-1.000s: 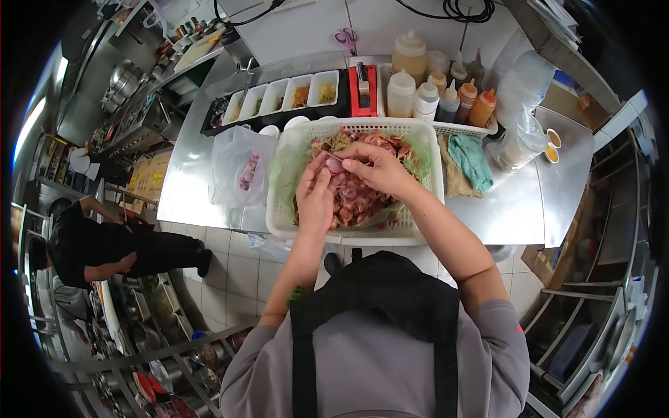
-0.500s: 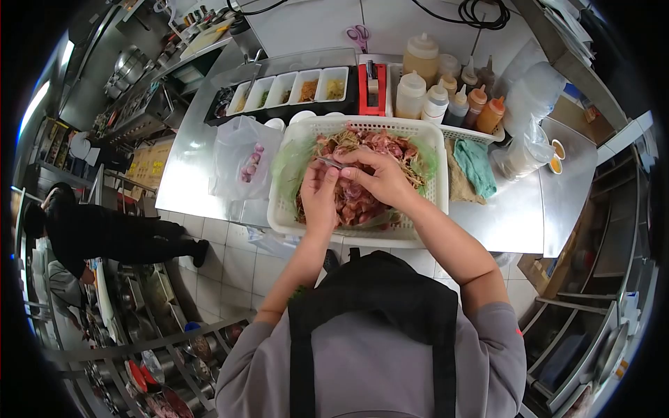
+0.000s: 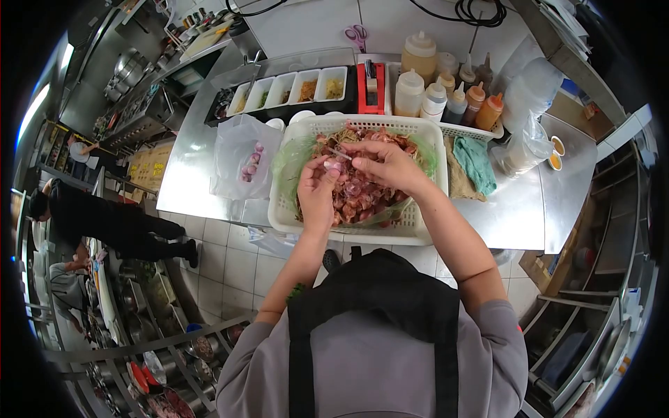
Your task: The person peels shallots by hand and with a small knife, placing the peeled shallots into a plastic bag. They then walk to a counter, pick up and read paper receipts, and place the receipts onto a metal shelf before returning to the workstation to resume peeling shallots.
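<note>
Over a white plastic basket (image 3: 277, 217), my left hand (image 3: 318, 195) pinches a pinkish shallot (image 3: 335, 166) between thumb and fingers. My right hand (image 3: 387, 169) is closed on a small knife (image 3: 341, 154); its thin pale blade points left, close to the shallot, and its handle is hidden in the fingers. Below both hands, the basket holds a heap of unpeeled reddish shallots (image 3: 362, 202) with dry stems, lying in a green net bag (image 3: 284, 167). To the left, a clear plastic bag (image 3: 226, 157) contains several smooth purple peeled shallots (image 3: 252, 164).
Behind the basket stand a row of white ingredient tubs (image 3: 306, 87), a red device (image 3: 371, 89) and several squeeze bottles (image 3: 409, 94). A green cloth (image 3: 474, 166) lies to the right. A person in black (image 3: 104, 219) stands at the far left, with others beyond.
My hands have moved slightly apart, and the knife blade has tilted upward off the shallot. At the left, the person in black has shifted a little.
</note>
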### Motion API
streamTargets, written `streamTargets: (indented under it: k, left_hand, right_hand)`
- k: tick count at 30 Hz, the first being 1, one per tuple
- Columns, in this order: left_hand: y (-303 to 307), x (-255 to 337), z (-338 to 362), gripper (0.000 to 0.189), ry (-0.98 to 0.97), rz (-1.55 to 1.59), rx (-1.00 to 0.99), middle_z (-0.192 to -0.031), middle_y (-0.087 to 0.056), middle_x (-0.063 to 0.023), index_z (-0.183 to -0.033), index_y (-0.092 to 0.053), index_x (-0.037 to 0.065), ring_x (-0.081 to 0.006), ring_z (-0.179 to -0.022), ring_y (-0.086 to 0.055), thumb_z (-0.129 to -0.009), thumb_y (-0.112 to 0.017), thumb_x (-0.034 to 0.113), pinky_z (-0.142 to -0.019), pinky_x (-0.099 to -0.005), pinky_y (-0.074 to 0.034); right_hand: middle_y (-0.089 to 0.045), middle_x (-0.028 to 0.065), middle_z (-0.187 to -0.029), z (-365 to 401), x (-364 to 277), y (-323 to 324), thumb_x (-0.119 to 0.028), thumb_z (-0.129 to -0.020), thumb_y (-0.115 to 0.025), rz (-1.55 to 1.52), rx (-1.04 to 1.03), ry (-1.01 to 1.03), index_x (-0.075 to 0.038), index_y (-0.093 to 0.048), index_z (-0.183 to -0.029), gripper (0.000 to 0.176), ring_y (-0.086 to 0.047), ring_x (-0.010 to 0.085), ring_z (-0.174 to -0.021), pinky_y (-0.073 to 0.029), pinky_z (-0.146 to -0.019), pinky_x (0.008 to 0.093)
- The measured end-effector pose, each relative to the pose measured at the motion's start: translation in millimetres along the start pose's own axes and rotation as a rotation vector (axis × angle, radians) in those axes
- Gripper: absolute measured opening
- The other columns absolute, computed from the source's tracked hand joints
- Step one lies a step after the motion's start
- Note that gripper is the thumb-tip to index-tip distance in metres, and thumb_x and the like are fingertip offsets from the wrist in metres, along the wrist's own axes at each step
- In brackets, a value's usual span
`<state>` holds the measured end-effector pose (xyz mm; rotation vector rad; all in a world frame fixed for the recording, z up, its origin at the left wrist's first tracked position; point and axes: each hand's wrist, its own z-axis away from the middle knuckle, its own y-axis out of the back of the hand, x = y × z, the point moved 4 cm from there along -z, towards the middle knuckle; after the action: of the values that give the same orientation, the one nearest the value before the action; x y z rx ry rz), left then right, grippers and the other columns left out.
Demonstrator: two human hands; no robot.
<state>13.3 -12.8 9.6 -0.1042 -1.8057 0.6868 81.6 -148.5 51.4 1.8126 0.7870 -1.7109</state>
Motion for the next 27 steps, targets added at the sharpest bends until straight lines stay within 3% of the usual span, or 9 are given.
streamTargets:
  k: [2,5,9,12,21,27]
  left_hand:
    - [3.1,-2.3,-0.7,0.026,-0.012,0.06,0.007,-0.096,-0.056,-0.0057,-0.106,-0.05,0.001,-0.0123,-0.087,-0.055,-0.082,-0.061,0.004,-0.075,-0.0281,-0.051]
    - [4.2,-4.1,-1.4,0.025,-0.012,0.081,-0.046,-0.097,-0.055,-0.0057,-0.104,-0.05,0.002,-0.0124,-0.088,-0.055,-0.082,-0.062,0.004,-0.076,-0.028,-0.051]
    - [6.0,-6.7,-1.8,0.023,-0.005,0.098,-0.023,-0.097,-0.056,-0.005,-0.104,-0.049,0.003,-0.0139,-0.087,-0.057,-0.085,-0.06,0.009,-0.077,-0.0274,-0.051]
    - [3.7,-5.9,-0.8,0.023,0.031,0.171,-0.008,-0.097,-0.056,-0.0067,-0.103,-0.05,0.002,-0.0139,-0.089,-0.057,-0.083,-0.061,0.006,-0.078,-0.0281,-0.051]
    - [-2.5,-0.9,-0.2,0.032,0.086,0.145,-0.088,-0.102,-0.058,-0.0074,-0.116,-0.05,0.0,-0.0137,-0.089,-0.058,-0.085,-0.057,0.004,-0.074,-0.0269,-0.053]
    - [1.5,2.1,-1.2,0.033,0.07,0.141,-0.081,-0.102,-0.059,-0.0068,-0.118,-0.049,-0.001,-0.0133,-0.092,-0.057,-0.085,-0.056,0.002,-0.079,-0.0282,-0.051]
  right_hand:
    - [-0.057,-0.0035,-0.076,1.7,-1.7,-4.6,-0.016,-0.087,-0.057,0.076,-0.016,0.048,-0.01,-0.055,-0.12,0.033,-0.045,0.0033,-0.057,-0.038,-0.05,0.0177]
    - [-0.062,0.0009,-0.096,1.3,-2.6,-10.0,-0.015,-0.086,-0.058,0.266,-0.01,0.269,-0.009,-0.054,-0.119,0.034,-0.056,0.0097,-0.084,-0.044,-0.079,0.0256]
    - [-0.062,0.0027,-0.099,2.4,-5.8,-14.9,-0.015,-0.086,-0.058,0.334,0.016,0.305,-0.008,-0.056,-0.116,0.031,-0.057,0.0111,-0.089,-0.044,-0.081,0.0268]
    - [-0.062,0.0031,-0.1,0.4,0.1,-14.3,-0.015,-0.085,-0.058,0.262,0.034,0.182,-0.008,-0.057,-0.113,0.029,-0.057,0.0118,-0.088,-0.044,-0.081,0.027]
    - [-0.061,0.0044,-0.101,-0.7,-0.4,-1.2,-0.014,-0.087,-0.057,0.236,0.131,0.209,-0.003,-0.058,-0.11,0.026,-0.055,0.0108,-0.093,-0.042,-0.083,0.0261]
    - [-0.061,0.0056,-0.105,-2.1,8.7,2.9,-0.014,-0.087,-0.056,0.185,0.159,0.048,-0.003,-0.058,-0.11,0.026,-0.055,0.0123,-0.094,-0.043,-0.084,0.0266]
